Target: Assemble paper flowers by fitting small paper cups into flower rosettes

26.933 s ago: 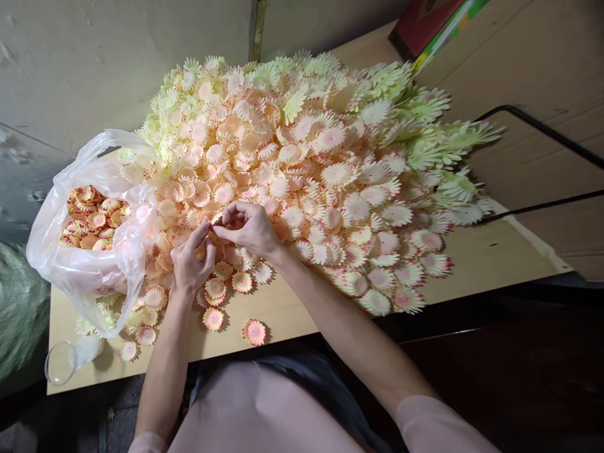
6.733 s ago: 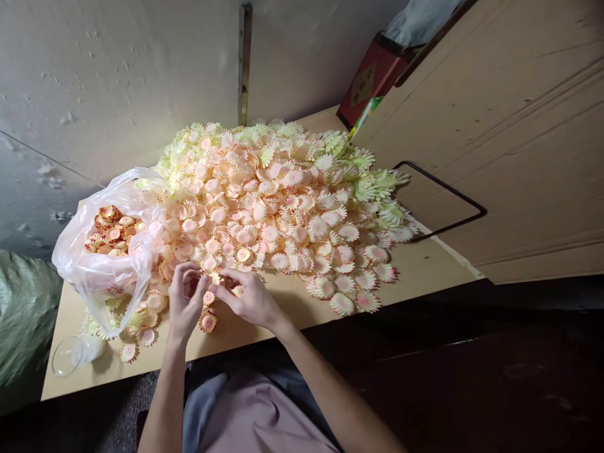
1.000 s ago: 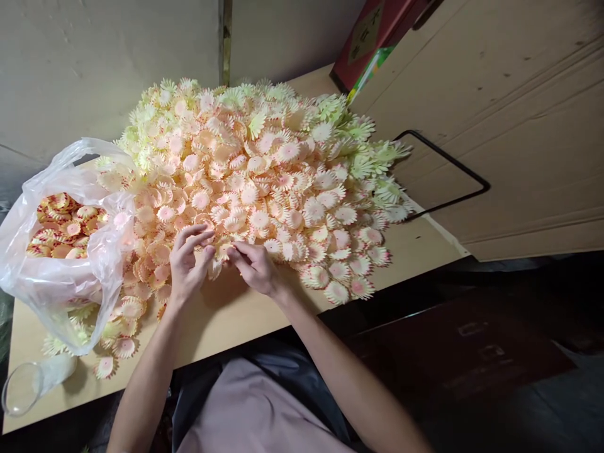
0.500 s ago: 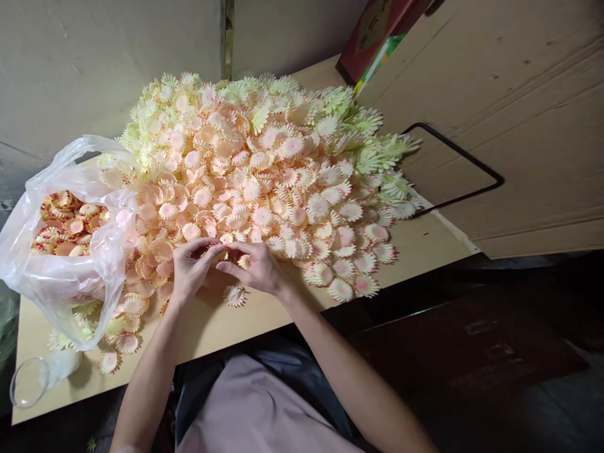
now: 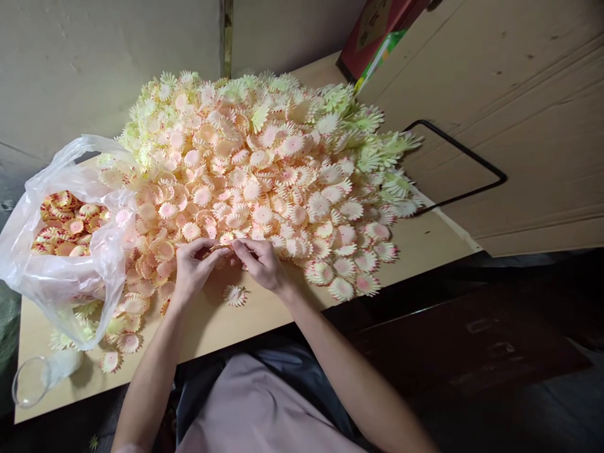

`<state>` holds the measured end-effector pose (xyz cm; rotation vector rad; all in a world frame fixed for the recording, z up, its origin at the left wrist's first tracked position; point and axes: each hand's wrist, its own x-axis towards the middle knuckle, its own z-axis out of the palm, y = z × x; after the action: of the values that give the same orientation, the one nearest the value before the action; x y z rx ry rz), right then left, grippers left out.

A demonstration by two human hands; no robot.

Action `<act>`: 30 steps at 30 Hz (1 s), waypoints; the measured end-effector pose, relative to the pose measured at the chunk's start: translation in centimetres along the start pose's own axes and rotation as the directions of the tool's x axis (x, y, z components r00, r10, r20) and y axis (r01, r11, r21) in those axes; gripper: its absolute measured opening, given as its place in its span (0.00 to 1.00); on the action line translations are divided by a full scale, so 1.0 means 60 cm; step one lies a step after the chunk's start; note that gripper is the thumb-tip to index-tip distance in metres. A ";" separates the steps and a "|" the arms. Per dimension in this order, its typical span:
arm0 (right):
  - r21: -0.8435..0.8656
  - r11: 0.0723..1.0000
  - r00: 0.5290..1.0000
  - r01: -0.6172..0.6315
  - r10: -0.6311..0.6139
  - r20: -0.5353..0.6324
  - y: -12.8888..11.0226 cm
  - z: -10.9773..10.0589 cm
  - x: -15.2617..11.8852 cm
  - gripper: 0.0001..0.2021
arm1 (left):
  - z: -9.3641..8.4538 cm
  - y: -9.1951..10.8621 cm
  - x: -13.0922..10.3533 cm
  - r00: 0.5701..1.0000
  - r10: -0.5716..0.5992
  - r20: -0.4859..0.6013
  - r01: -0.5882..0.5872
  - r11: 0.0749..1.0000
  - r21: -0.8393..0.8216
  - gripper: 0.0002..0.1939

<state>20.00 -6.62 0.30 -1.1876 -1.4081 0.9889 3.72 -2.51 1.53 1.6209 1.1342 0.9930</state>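
Note:
My left hand (image 5: 194,267) is closed in a pinch at the front edge of a big heap of artificial flower petals (image 5: 264,189), pale pink, cream and light green. Thumb and finger of my right hand (image 5: 263,263) pinch right beside it, and the fingertips of both hands meet. Between them shows the edge of a thin artificial flower petal piece (image 5: 221,248), mostly covered by the fingers. Just below the hands, one loose cream petal disc (image 5: 235,296) with red tips lies on the table.
At the left, a translucent plastic bag (image 5: 108,251) holds yellow-red curled flower pieces (image 5: 70,223). A clear plastic cup (image 5: 44,377) lies on its side at the table's (image 5: 202,340) front left corner. Cardboard (image 5: 533,132) with a black metal handle (image 5: 462,151) stands right; a red box (image 5: 372,38) is behind.
My right hand's thumb and finger have come together and moved left to meet my left fingertips. A petal piece seen under the right hand is now hidden. My left hand has barely shifted.

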 end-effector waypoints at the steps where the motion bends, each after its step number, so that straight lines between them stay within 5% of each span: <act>1: 0.019 1.000 1.000 -0.004 0.004 0.003 0.001 0.000 0.000 0.20 | 0.000 0.000 0.000 1.000 0.009 -0.010 -0.009 1.000 0.030 0.12; 16: -0.073 0.995 0.997 0.069 -0.071 -0.023 0.004 0.007 -0.001 0.09 | 0.001 0.008 0.002 0.995 0.091 -0.045 -0.085 0.989 0.124 0.27; 21: -0.053 0.998 0.998 0.038 -0.041 -0.057 0.011 0.008 0.001 0.10 | 0.000 0.014 0.004 0.990 0.131 -0.041 -0.125 0.982 0.138 0.20; 30: -0.095 0.991 0.994 0.092 -0.097 -0.052 0.003 0.007 0.002 0.07 | 0.002 -0.002 0.003 0.998 0.020 -0.052 -0.021 1.000 -0.013 0.13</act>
<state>19.63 -6.45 0.06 -1.1958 -1.4647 0.8257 3.84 -2.36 1.38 1.6070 1.1450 1.0595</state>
